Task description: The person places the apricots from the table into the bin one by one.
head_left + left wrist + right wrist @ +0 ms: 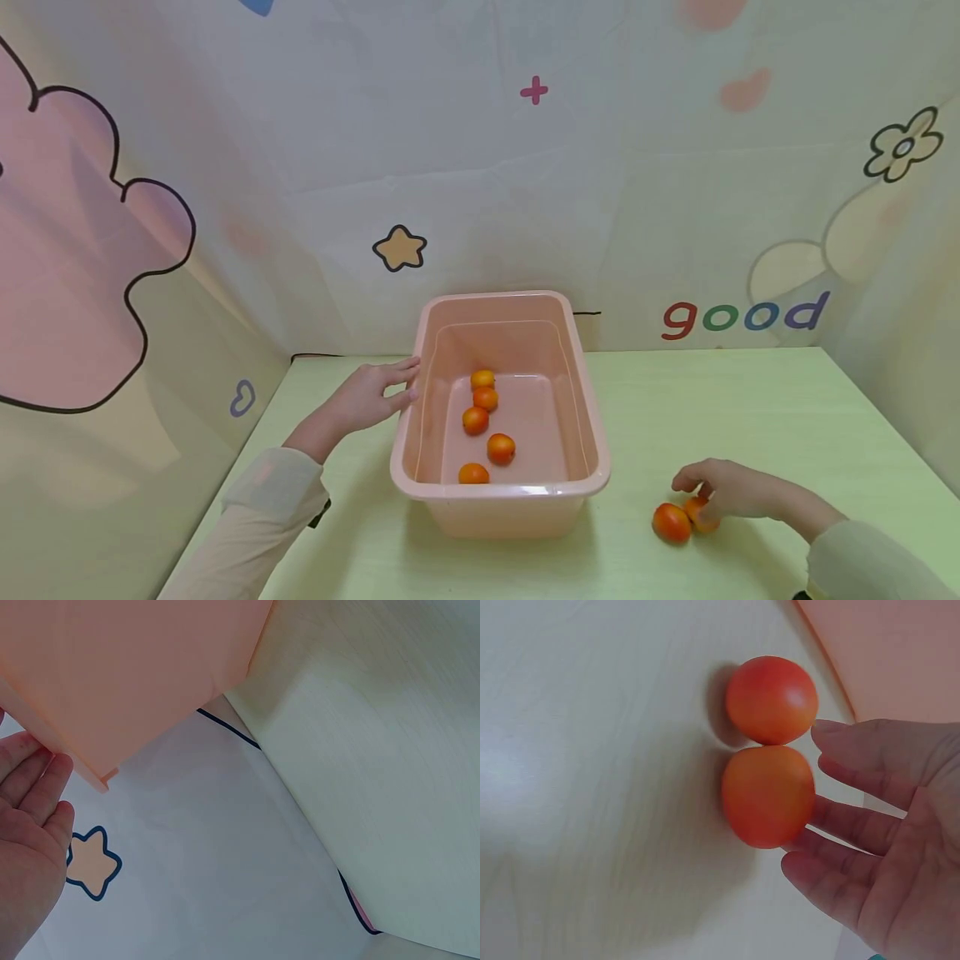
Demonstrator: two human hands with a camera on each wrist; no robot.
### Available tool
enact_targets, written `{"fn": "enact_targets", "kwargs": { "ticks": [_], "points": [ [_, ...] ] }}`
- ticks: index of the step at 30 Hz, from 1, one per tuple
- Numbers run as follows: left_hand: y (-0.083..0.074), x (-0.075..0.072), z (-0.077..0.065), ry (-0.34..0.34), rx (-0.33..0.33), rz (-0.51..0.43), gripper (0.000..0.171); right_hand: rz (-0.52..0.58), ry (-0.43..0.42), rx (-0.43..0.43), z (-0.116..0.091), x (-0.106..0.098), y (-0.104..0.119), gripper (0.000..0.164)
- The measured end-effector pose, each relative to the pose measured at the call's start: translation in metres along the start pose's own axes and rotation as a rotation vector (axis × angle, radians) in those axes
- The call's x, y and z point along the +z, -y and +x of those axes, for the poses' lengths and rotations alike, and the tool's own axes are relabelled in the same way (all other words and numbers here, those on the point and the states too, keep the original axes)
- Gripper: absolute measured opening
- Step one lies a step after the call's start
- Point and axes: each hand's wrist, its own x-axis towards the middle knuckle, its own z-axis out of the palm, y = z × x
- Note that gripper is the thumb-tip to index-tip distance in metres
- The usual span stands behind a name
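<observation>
A pink plastic tub (509,492) stands on the table with several orange-red, tomato-like fruits (501,448) on its floor. At its left side, my left hand (370,398) touches the rim with extended fingertips. In the left wrist view, the fingers (46,784) lie along the outside of the rim. Two more such fruits sit side by side, touching, right of the tub: a redder one (671,523) and a more orange one (769,796). Spread, slightly bent fingers of my right hand (738,490) reach around the orange one, which rests on the table.
The pale green table (720,408) extends to both sides of the tub. Behind it hangs a light printed cloth (450,192) with a star, a flower and the word "good". More cloth closes in the left and right sides.
</observation>
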Motion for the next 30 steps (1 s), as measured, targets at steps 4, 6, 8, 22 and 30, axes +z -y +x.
{"fn": "enact_targets", "kwargs": {
  "ticks": [4, 6, 8, 22, 30],
  "points": [
    [0.0, 0.0, -0.001, -0.013, 0.026, 0.009, 0.049, -0.031, -0.005, -0.044, -0.002, 0.004, -0.008, 0.038],
    [0.0, 0.0, -0.001, -0.015, 0.033, 0.011, 0.049, -0.044, -0.009, -0.045, -0.003, 0.005, -0.01, 0.037],
    [0.0, 0.0, -0.002, -0.013, 0.037, 0.014, 0.049, -0.058, -0.016, -0.047, -0.003, 0.006, -0.011, 0.036],
    [-0.001, 0.0, -0.001, -0.007, 0.027, 0.021, 0.05, -0.132, -0.057, -0.103, -0.005, 0.006, -0.014, 0.033],
    [-0.002, 0.0, -0.001, 0.001, -0.003, 0.018, 0.05, -0.131, -0.087, -0.075, -0.009, -0.012, -0.003, 0.034]
  ]
}}
